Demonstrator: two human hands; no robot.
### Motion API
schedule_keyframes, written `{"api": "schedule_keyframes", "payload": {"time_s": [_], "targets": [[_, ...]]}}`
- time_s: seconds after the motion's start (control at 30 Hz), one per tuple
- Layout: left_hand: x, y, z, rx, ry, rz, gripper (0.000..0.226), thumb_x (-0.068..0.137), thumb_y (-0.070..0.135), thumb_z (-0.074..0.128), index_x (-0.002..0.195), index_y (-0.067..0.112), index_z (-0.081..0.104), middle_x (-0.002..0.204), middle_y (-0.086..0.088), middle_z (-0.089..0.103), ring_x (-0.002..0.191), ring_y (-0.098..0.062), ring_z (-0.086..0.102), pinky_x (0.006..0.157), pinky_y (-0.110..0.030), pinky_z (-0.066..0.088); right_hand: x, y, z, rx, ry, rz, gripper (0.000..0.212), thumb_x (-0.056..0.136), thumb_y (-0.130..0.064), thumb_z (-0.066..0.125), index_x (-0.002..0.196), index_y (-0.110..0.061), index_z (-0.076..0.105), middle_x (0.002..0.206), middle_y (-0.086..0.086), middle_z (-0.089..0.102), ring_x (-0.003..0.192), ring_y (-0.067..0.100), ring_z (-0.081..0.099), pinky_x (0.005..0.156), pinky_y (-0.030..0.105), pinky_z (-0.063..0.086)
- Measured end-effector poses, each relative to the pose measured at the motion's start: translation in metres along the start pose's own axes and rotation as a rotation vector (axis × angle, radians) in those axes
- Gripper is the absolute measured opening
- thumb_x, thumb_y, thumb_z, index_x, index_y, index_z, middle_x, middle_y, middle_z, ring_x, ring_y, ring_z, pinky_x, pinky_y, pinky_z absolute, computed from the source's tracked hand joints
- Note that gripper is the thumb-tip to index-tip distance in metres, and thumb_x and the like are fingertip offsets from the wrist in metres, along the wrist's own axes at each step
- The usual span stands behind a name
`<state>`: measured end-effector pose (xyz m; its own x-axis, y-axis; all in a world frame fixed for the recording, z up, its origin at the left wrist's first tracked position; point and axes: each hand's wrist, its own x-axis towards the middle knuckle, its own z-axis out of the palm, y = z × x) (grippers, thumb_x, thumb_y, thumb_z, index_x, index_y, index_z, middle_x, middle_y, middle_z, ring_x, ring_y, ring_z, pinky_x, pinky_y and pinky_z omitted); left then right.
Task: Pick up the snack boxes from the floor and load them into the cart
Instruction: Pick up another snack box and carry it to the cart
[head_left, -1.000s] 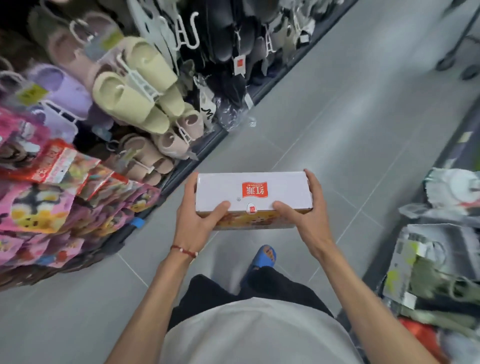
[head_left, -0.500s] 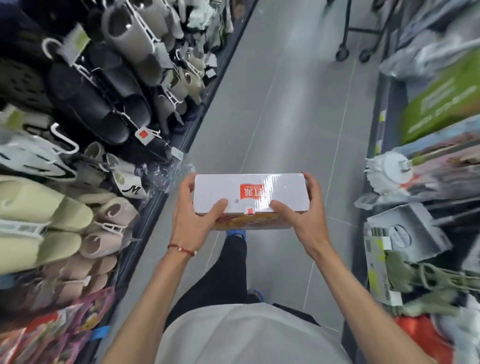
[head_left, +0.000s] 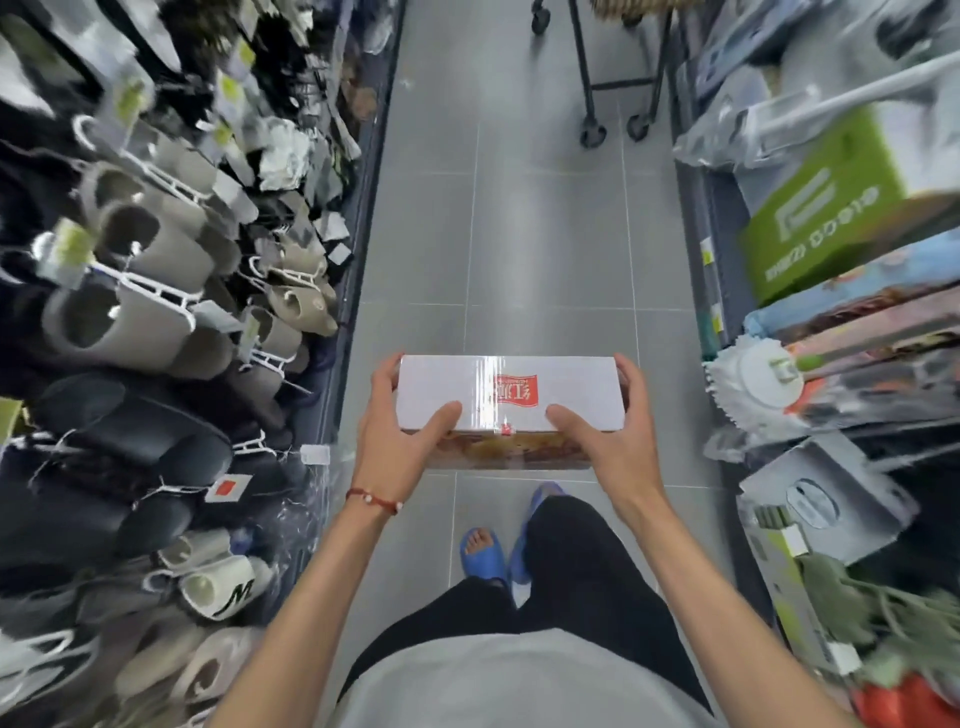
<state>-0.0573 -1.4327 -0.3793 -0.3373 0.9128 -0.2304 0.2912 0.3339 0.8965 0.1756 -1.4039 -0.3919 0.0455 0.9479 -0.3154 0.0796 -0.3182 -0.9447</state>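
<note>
A white snack box (head_left: 467, 389) with a red label on top and a printed orange side is held level in front of my waist. My left hand (head_left: 395, 447) grips its left end, thumb on top and fingers curled round the far edge. My right hand (head_left: 608, 441) grips the right end the same way. The cart (head_left: 613, 78) stands far down the aisle; only its dark legs and castor wheels show at the top edge, with something brown on it.
I stand in a narrow grey-tiled aisle (head_left: 519, 234). Racks of hanging slippers (head_left: 145, 291) crowd the left side. Shelves on the right carry a green carton (head_left: 831, 208), a mop head (head_left: 753, 379) and boxed goods. My feet in blue slippers (head_left: 485, 553) are below the box.
My view has swung from the slipper rack to straight down the aisle, and the cart has come closer. The box stays in both hands at the same height.
</note>
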Motion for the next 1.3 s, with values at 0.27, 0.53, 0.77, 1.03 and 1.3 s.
{"api": "schedule_keyframes", "payload": {"time_s": [0.27, 0.53, 0.77, 1.03, 1.3], "targets": [[0.159, 0.067, 0.06, 0.045, -0.031, 0.0, 0.077, 0.085, 0.023, 0.078, 0.15, 0.027, 0.036, 0.127, 0.014, 0.055, 0.118, -0.007, 0.055, 0.083, 0.003, 0.04, 0.16, -0.046, -0.009, 0.081, 0.086, 0.022, 0.084, 0.081, -0.016, 0.088, 0.147, -0.027, 0.039, 0.131, -0.006, 0.057, 0.119, 0.01, 0.058, 0.077, 0.012, 0.055], [0.309, 0.144, 0.115, 0.067, -0.041, 0.019, 0.074, 0.088, 0.022, 0.074, 0.151, 0.021, 0.035, 0.133, 0.004, 0.055, 0.118, -0.011, 0.055, 0.078, 0.003, 0.042, 0.322, -0.106, -0.028, 0.045, 0.105, 0.032, 0.084, 0.08, -0.025, 0.089, 0.146, -0.033, 0.038, 0.132, -0.007, 0.056, 0.119, 0.011, 0.059, 0.081, 0.021, 0.06], [0.452, 0.193, 0.152, 0.061, -0.042, 0.026, 0.071, 0.089, 0.027, 0.074, 0.15, 0.024, 0.036, 0.131, 0.007, 0.057, 0.119, -0.012, 0.056, 0.09, -0.01, 0.049, 0.469, -0.151, -0.023, 0.013, 0.127, 0.037, 0.079, 0.078, -0.036, 0.09, 0.142, -0.033, 0.044, 0.13, -0.008, 0.061, 0.119, 0.012, 0.061, 0.086, 0.029, 0.063], [0.651, 0.255, 0.19, 0.09, -0.165, 0.044, 0.059, 0.091, 0.034, 0.07, 0.143, 0.022, 0.046, 0.133, 0.003, 0.061, 0.117, -0.015, 0.06, 0.095, -0.025, 0.053, 0.644, -0.212, -0.001, 0.055, 0.235, 0.085, 0.079, 0.079, -0.034, 0.089, 0.144, -0.03, 0.044, 0.131, -0.006, 0.062, 0.119, 0.011, 0.062, 0.084, 0.025, 0.06], [0.823, 0.329, 0.233, 0.123, -0.265, 0.08, 0.061, 0.082, 0.048, 0.067, 0.136, 0.023, 0.05, 0.12, 0.012, 0.061, 0.101, 0.003, 0.059, 0.08, -0.01, 0.046, 0.798, -0.276, 0.004, 0.13, 0.337, 0.107, 0.076, 0.081, -0.023, 0.088, 0.143, -0.027, 0.045, 0.129, -0.007, 0.063, 0.117, 0.008, 0.063, 0.076, 0.018, 0.057]]}}
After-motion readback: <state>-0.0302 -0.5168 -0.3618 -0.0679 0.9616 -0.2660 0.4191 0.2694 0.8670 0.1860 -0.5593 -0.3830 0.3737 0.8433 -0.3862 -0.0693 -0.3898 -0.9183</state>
